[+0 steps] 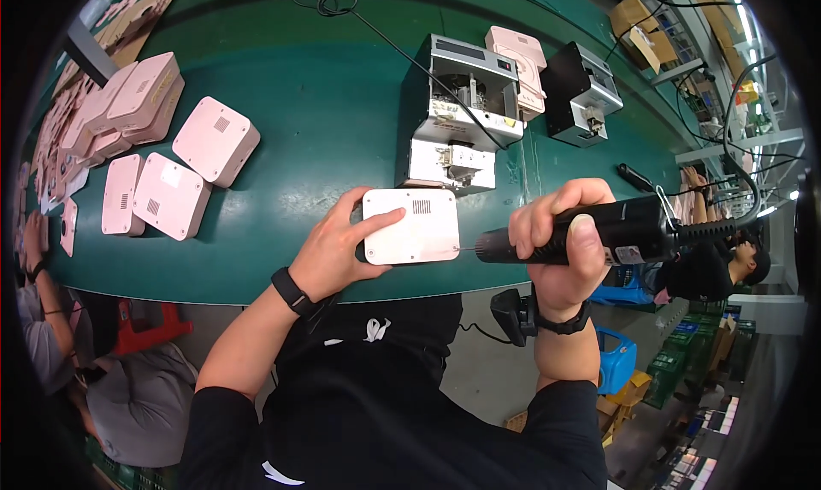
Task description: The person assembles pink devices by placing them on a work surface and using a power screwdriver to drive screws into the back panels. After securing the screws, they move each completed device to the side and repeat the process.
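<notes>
If the right hand (560, 272), wrapped round the driver (633, 231), leans off line, the bit (467, 248) could skid from the near right corner of the box (419, 233), gripped at its left end by the left hand (329, 246) on the bench (325, 131).

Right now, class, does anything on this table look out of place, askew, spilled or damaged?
No spill or damage shows; the held box looks whole where visible. The looped black cable looks untidy, slanting across the larger machine; whether they touch isn't clear. At left, loose boxes sit at uneven angles.
</notes>
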Motion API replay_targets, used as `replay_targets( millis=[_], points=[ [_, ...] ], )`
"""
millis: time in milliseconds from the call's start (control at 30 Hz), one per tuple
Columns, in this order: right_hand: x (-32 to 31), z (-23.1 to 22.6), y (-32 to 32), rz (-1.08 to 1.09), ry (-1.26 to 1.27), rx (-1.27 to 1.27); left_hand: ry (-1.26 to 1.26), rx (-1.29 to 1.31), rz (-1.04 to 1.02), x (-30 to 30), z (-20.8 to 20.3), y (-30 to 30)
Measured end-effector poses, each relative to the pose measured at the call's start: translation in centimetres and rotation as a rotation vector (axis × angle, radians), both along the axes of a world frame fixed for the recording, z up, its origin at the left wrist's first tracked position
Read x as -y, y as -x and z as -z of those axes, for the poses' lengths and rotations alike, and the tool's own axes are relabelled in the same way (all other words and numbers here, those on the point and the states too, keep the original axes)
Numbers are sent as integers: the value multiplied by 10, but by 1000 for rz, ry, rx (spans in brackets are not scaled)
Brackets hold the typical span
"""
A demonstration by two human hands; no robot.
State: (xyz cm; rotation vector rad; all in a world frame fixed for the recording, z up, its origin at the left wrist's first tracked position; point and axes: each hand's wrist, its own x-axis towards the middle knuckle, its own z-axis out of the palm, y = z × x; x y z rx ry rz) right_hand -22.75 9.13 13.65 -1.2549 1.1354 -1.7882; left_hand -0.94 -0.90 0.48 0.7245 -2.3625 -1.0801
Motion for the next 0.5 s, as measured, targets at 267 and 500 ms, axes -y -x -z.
replay_targets(
  millis=[267,500],
  points=[
    [-5,18,-6,14,-41,-31,12,-11,-9,-3,1,0],
    [2,22,-2,45,-81,22,7,-9,-10,0,3,2]
  ],
)
